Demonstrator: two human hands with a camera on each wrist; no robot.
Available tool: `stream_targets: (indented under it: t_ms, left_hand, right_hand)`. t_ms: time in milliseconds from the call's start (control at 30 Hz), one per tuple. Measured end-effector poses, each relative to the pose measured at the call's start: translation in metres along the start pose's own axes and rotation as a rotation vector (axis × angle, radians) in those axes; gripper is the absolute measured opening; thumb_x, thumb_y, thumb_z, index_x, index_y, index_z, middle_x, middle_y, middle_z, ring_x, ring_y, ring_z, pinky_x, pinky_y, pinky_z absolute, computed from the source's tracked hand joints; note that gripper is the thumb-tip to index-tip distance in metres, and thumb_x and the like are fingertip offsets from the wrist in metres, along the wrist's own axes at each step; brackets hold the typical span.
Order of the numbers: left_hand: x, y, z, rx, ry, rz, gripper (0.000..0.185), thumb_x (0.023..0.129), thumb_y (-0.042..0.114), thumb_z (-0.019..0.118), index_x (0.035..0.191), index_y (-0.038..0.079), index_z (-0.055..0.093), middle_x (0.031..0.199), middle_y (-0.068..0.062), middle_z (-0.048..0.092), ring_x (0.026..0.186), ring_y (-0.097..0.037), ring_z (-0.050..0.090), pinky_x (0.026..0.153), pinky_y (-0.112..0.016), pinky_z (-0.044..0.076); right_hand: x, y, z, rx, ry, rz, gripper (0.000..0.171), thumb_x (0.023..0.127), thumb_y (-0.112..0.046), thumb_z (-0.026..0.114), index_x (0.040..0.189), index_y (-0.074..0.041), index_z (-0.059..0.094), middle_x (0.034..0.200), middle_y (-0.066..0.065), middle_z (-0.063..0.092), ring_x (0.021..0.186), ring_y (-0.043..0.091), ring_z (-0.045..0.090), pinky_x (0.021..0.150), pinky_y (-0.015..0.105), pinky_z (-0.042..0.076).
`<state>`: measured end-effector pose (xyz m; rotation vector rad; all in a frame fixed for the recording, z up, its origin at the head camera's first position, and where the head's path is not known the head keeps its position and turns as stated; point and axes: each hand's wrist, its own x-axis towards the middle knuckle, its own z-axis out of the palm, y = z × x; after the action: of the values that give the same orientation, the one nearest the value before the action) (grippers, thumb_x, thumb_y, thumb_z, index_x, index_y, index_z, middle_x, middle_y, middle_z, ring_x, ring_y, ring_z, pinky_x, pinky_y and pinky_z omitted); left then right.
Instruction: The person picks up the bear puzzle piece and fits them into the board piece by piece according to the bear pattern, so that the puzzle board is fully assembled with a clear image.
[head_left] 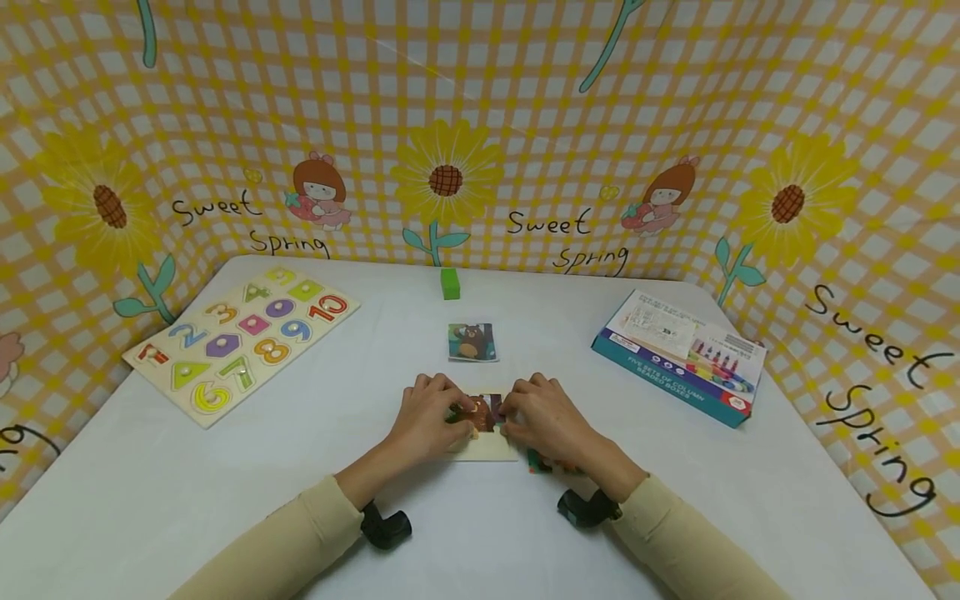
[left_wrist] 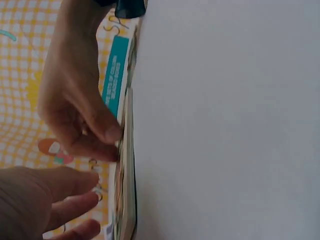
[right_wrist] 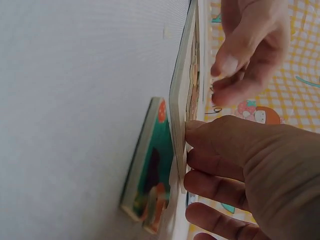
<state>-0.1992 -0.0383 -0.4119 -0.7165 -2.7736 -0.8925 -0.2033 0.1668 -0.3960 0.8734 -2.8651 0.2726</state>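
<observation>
A wooden jigsaw board with a brown bear picture lies flat between the hands. My left hand hovers over its left side with fingers loosely bent; the right wrist view shows these fingertips apart from the surface. My right hand holds a dark purple puzzle piece at the picture's right side, thumb and fingers against it in the right wrist view. The fingers partly hide the piece. Beneath the right wrist lies a loose green and orange puzzle piece, beside the board.
Beyond the board sits a bear picture piece, then a green block. A number puzzle board lies at left. On the right is a teal-sided box. A checked cloth surrounds the white table.
</observation>
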Motion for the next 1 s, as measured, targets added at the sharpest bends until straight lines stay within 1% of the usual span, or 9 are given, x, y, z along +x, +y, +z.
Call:
stream_targets:
  t_ms: [133,233,367,467,633,767,1000]
  left_hand:
    - [-0.011,-0.010,-0.012,-0.010,-0.030,-0.003,0.017,0.072,0.023,0.070,0.089,0.019,0.068,0.095,0.004,0.051,0.092,-0.020,0.038,0.077,-0.039,0.030]
    - [-0.020,-0.016,-0.017,-0.023,-0.050,-0.006,0.021,0.071,0.021,0.072,0.091,0.018,0.069,0.097,0.004,0.052,0.093,-0.021,0.039,0.077,-0.040,0.030]
    - [-0.031,-0.022,-0.018,-0.036,-0.072,-0.005,0.026,0.068,0.021,0.073,0.094,0.017,0.069,0.099,0.004,0.053,0.094,-0.020,0.040,0.076,-0.039,0.030]
    - [-0.036,-0.023,-0.018,-0.053,-0.069,-0.001,0.029,0.069,0.020,0.074,0.097,0.015,0.068,0.101,0.003,0.053,0.094,-0.020,0.040,0.075,-0.038,0.030]
    - [-0.039,-0.023,-0.018,-0.069,-0.052,0.007,0.031,0.069,0.020,0.074,0.099,0.014,0.067,0.102,0.003,0.053,0.094,-0.020,0.040,0.076,-0.039,0.030]
    - [-0.040,-0.024,-0.017,-0.057,-0.044,0.012,0.031,0.069,0.020,0.074,0.099,0.014,0.066,0.103,0.003,0.053,0.095,-0.020,0.040,0.077,-0.040,0.030]
    - [-0.040,-0.024,-0.016,-0.045,-0.038,0.014,0.031,0.069,0.020,0.074,0.099,0.014,0.067,0.103,0.003,0.053,0.095,-0.020,0.041,0.077,-0.040,0.030]
  right_hand:
    - [-0.001,-0.001,0.001,-0.003,0.006,-0.001,0.017,0.071,-0.028,0.073,0.084,-0.017,0.070,0.085,-0.005,0.057,0.082,0.017,0.044,0.074,0.036,0.035]
    - [-0.001,-0.001,0.001,-0.003,0.009,-0.003,0.018,0.071,-0.029,0.073,0.084,-0.016,0.070,0.085,-0.004,0.058,0.082,0.018,0.044,0.074,0.036,0.035]
    - [-0.001,0.000,0.001,-0.006,0.011,-0.002,0.018,0.072,-0.029,0.073,0.084,-0.016,0.070,0.086,-0.004,0.057,0.082,0.017,0.044,0.073,0.036,0.035]
    - [-0.001,0.000,0.001,-0.001,0.014,0.002,0.018,0.072,-0.029,0.072,0.084,-0.017,0.070,0.086,-0.004,0.057,0.081,0.017,0.043,0.073,0.036,0.035]
    - [-0.001,-0.001,0.000,0.011,0.007,0.004,0.019,0.073,-0.029,0.072,0.086,-0.016,0.070,0.087,-0.004,0.057,0.080,0.017,0.043,0.073,0.036,0.034]
    - [-0.005,0.001,-0.002,0.019,0.003,-0.002,0.022,0.073,-0.030,0.072,0.089,-0.016,0.070,0.089,-0.003,0.057,0.080,0.016,0.042,0.072,0.036,0.034]
    - [-0.023,0.005,-0.011,0.023,-0.013,0.035,0.031,0.070,-0.035,0.074,0.093,-0.015,0.070,0.091,-0.002,0.058,0.083,0.017,0.043,0.072,0.034,0.035]
